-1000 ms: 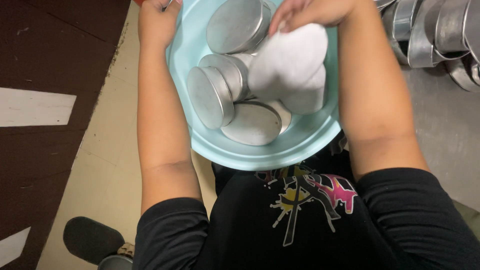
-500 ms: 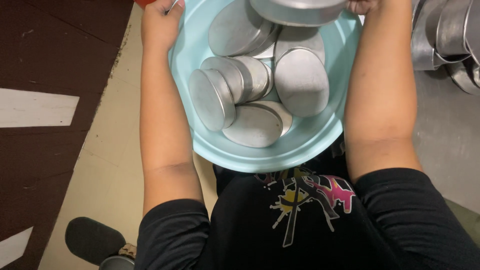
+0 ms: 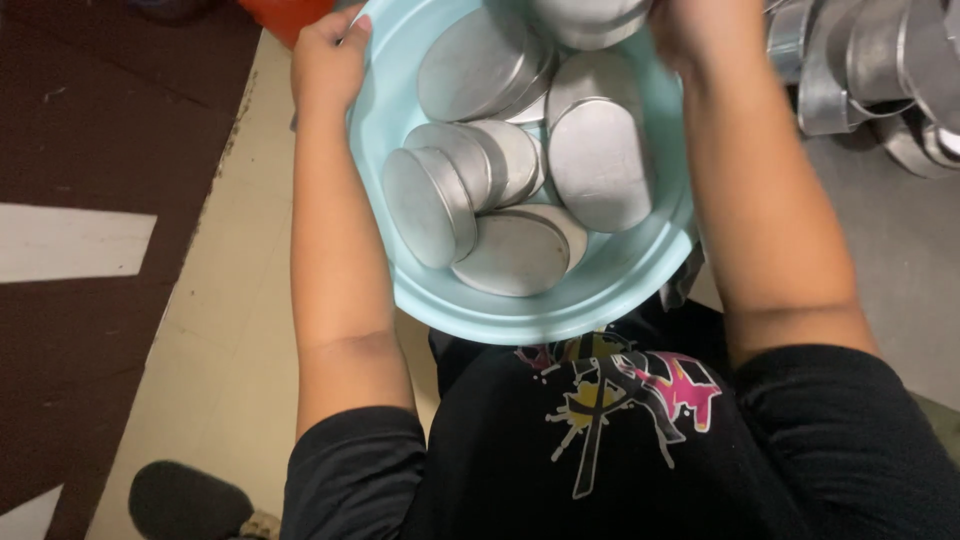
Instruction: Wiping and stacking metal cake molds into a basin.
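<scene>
A light-blue plastic basin [image 3: 520,318] is held against the body at waist height. Its far left rim is gripped by the left hand [image 3: 328,58], fingers curled closed over the edge. Round metal tins [image 3: 600,165] are piled inside, some tilted on edge. One tin [image 3: 585,20] at the top is grasped by the right hand [image 3: 700,30]; the finger position is cut off by the frame. More metal containers [image 3: 870,70] are stacked at right.

The person wears a black short-sleeved shirt [image 3: 620,450] with a pink, yellow and white splatter print [image 3: 625,385]; forearms bare.
</scene>
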